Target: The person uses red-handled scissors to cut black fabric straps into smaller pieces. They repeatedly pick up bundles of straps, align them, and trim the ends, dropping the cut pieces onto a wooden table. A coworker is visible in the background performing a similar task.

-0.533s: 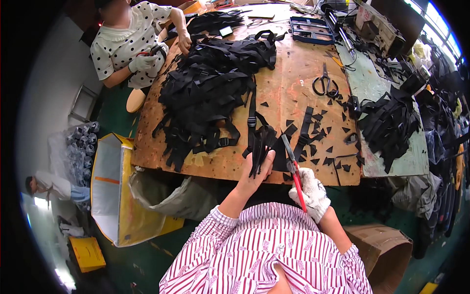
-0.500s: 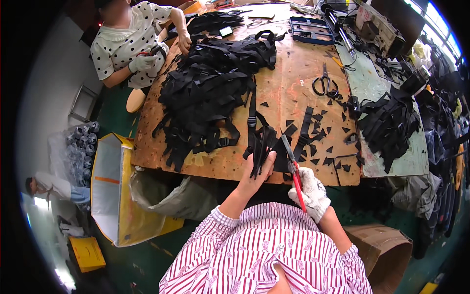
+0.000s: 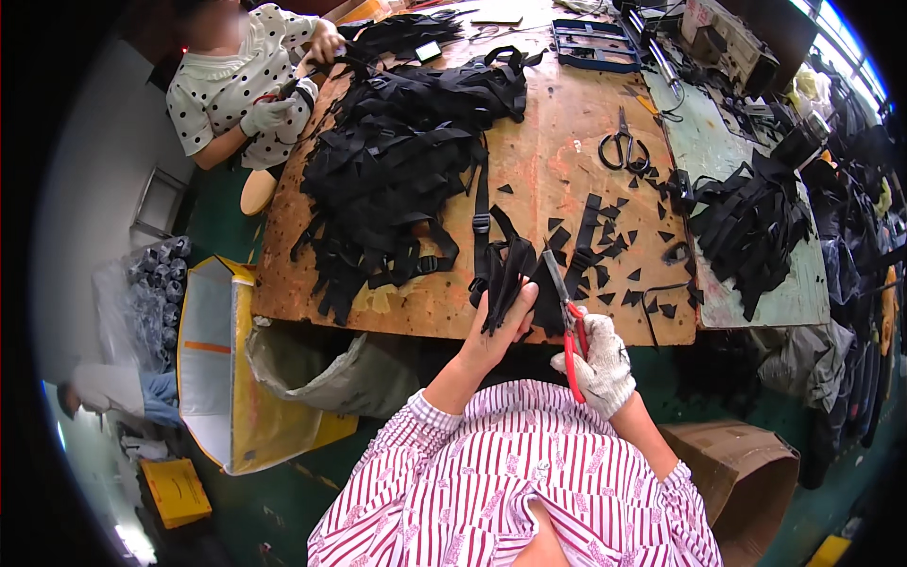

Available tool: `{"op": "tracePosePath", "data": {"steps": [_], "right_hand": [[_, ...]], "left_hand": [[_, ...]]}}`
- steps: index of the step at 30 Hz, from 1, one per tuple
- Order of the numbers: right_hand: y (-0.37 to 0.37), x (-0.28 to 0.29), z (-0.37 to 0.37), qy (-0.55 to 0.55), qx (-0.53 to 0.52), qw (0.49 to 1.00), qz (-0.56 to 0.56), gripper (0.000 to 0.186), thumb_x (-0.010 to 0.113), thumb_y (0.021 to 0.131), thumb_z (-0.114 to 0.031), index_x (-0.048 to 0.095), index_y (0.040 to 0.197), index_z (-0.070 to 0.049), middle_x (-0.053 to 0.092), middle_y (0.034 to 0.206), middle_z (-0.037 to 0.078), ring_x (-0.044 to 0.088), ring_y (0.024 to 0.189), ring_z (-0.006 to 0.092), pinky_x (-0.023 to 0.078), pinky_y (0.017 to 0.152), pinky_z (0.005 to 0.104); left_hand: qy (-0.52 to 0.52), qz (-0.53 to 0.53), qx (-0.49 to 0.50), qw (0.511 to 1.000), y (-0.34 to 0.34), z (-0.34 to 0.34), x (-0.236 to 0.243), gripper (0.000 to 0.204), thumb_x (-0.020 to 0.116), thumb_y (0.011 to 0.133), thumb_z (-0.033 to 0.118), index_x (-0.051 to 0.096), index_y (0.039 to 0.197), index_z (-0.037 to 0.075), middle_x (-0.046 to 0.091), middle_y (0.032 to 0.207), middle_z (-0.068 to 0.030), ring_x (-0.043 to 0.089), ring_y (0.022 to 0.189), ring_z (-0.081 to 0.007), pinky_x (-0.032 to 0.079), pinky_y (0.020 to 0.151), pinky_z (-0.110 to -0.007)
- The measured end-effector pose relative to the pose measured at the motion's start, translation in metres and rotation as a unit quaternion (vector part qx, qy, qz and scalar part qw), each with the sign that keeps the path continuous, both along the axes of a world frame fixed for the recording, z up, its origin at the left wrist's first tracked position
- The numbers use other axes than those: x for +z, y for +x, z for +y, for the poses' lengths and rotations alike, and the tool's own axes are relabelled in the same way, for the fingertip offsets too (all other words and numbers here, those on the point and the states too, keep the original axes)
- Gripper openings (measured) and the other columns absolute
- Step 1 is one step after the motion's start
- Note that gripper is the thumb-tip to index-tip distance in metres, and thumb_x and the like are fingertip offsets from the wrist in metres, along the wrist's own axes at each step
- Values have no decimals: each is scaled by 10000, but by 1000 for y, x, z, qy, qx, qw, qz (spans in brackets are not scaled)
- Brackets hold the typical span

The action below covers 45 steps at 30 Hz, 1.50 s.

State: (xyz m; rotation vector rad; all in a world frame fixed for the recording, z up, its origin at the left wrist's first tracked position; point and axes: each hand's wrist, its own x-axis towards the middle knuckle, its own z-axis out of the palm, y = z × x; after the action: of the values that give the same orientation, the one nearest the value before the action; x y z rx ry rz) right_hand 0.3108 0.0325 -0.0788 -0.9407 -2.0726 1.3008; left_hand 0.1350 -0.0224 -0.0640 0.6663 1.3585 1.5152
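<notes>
Bare, my left hand (image 3: 493, 333) is closed around a folded bunch of black webbing straps (image 3: 510, 269) just over the table's near edge. Part of that bunch is hidden by the fingers. A white knitted glove covers my right hand (image 3: 605, 367), which grips a pair of red-handled shears (image 3: 572, 331). Their handles are spread apart, and the metal blades point up and away, just right of the bunch. A strap with a black plastic buckle (image 3: 482, 223) runs from the bunch toward a large heap of black straps (image 3: 387, 180) on the left.
Small black offcuts (image 3: 614, 248) lie scattered on the wooden table (image 3: 557, 142). Black-handled scissors (image 3: 624, 151) and a blue tray (image 3: 595, 45) sit farther back. More straps (image 3: 751, 227) lie at right. A co-worker (image 3: 241, 85) stands far left. Below are a yellow bin (image 3: 213, 369) and a cardboard box (image 3: 732, 472).
The shears' handles have spread apart, and the tool has tilted slightly. My left hand keeps its hold on the webbing straps. The co-worker's bare hand has moved up and left.
</notes>
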Motion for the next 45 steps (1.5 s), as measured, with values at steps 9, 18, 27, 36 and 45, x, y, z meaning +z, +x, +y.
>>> {"op": "tracePosePath", "data": {"steps": [9,18,27,36,45], "right_hand": [[-5,-13,10,-144,-26,986,79,454,724,727,-151,429,1049,-27,564,777,72,560,625,153,467,589,291],[-9,-15,10,-300,-133,943,56,288,459,741,6,414,1023,-40,461,664,35,438,392,118,372,362,244],[-21,-12,4,-278,-165,944,59,226,434,729,-29,433,954,-34,442,666,40,369,336,101,300,295,221],[-24,-6,0,-292,-155,942,49,218,439,727,1,433,942,-31,443,652,46,371,324,109,291,286,222],[-19,-13,3,-277,-166,944,61,196,440,723,-26,437,920,-35,433,594,32,379,317,109,286,286,222]], "left_hand": [[-1,42,-49,998,0,-2,-1,225,531,933,251,493,796,76,426,561,28,400,479,-48,301,444,-206],[149,-374,-19,915,-25,-1,-19,271,543,918,333,514,948,66,563,779,-41,580,692,-183,503,684,-291],[202,133,261,935,-97,6,38,198,533,937,230,537,965,34,575,731,-42,551,689,-134,463,731,-288],[143,-374,438,805,-249,45,-42,162,529,924,195,519,851,50,585,755,-83,528,588,-174,495,662,-389],[74,-326,505,796,-265,79,-44,236,645,857,275,513,792,91,453,602,-12,493,512,-158,421,520,-340]]}}
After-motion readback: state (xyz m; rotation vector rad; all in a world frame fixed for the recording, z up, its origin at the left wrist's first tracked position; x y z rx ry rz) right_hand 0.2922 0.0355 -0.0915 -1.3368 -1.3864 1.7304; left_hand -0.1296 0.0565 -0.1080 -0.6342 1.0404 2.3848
